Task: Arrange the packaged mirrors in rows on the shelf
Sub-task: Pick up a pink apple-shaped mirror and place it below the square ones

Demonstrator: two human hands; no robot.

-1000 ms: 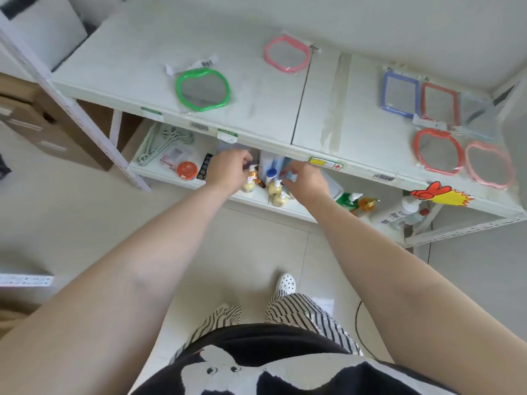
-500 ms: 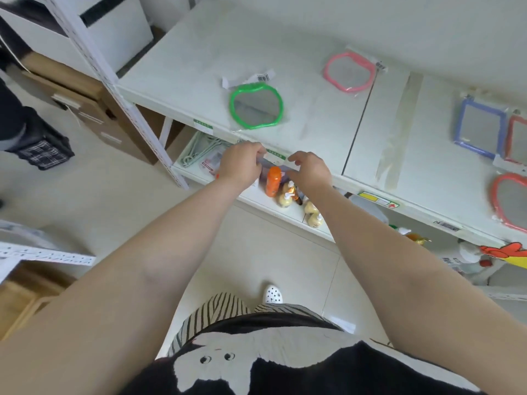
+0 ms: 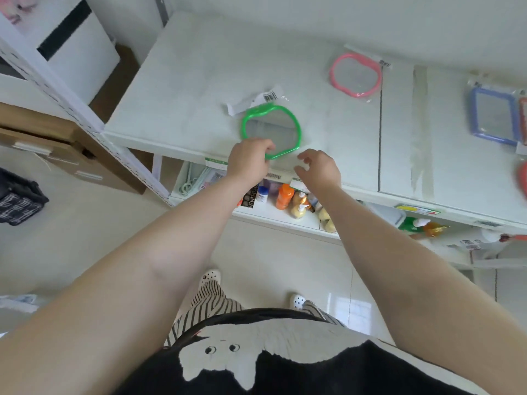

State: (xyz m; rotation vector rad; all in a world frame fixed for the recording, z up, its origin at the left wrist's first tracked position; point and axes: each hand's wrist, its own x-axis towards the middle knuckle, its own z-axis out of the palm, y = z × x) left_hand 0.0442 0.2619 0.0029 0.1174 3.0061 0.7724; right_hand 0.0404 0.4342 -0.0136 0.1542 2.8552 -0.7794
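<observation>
A green-framed mirror (image 3: 271,129) in a clear packet lies near the front edge of the white shelf (image 3: 185,81). My left hand (image 3: 249,161) curls its fingers over the mirror's near-left rim. My right hand (image 3: 319,166) hovers at the packet's near-right corner with fingers loosely bent, holding nothing. A pink-framed mirror (image 3: 355,75) lies farther back to the right. At the right edge, a blue rectangular mirror (image 3: 494,119) lies beside a red frame (image 3: 523,181) that is partly cut off.
Below the top shelf, a lower shelf holds an orange bottle (image 3: 283,196) and several other bottles. A slanted white upright (image 3: 71,104) and cardboard boxes (image 3: 57,143) stand to the left. A dark basket (image 3: 17,201) sits on the floor at the far left.
Both hands rose from the lower shelf's front to the green mirror, and the left hand took hold of its rim. The view swung left, pushing the right-hand mirrors to the edge.
</observation>
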